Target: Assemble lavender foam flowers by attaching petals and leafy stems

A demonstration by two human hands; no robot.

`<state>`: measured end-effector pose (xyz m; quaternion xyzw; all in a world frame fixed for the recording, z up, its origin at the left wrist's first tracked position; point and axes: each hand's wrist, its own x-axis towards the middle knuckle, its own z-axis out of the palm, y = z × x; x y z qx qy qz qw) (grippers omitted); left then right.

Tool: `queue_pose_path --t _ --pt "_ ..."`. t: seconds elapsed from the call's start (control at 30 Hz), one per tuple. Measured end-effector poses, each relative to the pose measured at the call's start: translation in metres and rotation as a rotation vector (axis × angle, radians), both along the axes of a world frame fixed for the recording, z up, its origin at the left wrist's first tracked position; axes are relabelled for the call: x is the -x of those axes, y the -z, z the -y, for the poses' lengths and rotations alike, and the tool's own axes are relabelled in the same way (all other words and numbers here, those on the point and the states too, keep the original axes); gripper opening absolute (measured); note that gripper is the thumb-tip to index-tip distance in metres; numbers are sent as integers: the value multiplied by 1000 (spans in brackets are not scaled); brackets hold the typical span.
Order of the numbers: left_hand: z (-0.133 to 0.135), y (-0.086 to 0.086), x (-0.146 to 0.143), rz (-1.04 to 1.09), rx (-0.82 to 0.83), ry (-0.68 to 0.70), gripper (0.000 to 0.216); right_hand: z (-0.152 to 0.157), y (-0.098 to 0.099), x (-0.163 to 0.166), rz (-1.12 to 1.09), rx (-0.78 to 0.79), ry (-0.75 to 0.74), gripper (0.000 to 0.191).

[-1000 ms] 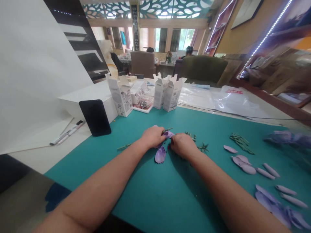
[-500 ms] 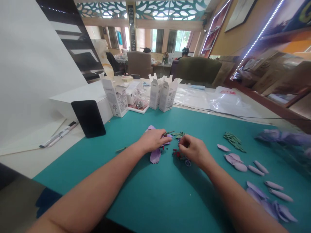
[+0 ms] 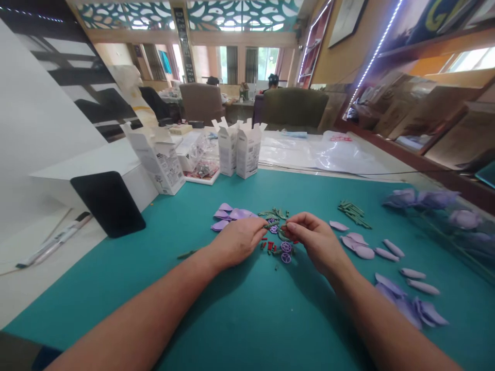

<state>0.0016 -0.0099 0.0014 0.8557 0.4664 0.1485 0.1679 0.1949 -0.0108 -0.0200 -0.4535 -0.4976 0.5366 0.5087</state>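
My left hand (image 3: 242,239) is closed, its fingertips pinching a small green stem piece (image 3: 272,225). Just right of it, my right hand (image 3: 317,239) has thumb and forefinger together; what they pinch is too small to make out. Between and below the hands lie purple toothed rings (image 3: 286,252) and small red pieces (image 3: 270,246). Green leaf pieces (image 3: 275,212) are heaped just beyond the fingertips. Purple petals (image 3: 230,215) lie behind the left hand, which partly hides them. A thin green piece (image 3: 187,254) pokes out beside my left forearm.
On the right of the green mat (image 3: 232,319) are green sticks (image 3: 353,214), lilac petals (image 3: 358,245), darker petals (image 3: 410,304) and purple flowers (image 3: 441,201). White boxes (image 3: 247,150) and a tray (image 3: 203,178) stand behind. A black tablet (image 3: 108,203) leans at left. People sit far back.
The view has swung right. My left hand has moved right across the mat, off some petals. The right hand has drawn aside, baring more rings and red pieces.
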Motion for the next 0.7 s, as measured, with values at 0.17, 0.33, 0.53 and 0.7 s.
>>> queue_pose_path --t 0.17,0.33,0.53,0.7 --pt "1 -5 -2 9 58 -5 29 -3 4 -1 -49 17 -15 25" --pt "3 -7 -4 -1 69 10 30 -5 8 -2 -60 50 -35 27" --pt "2 -5 -4 -12 51 26 30 -2 4 1 -67 60 -36 29" --pt "2 -4 -3 -22 27 35 30 0 1 3 -74 60 -31 29"
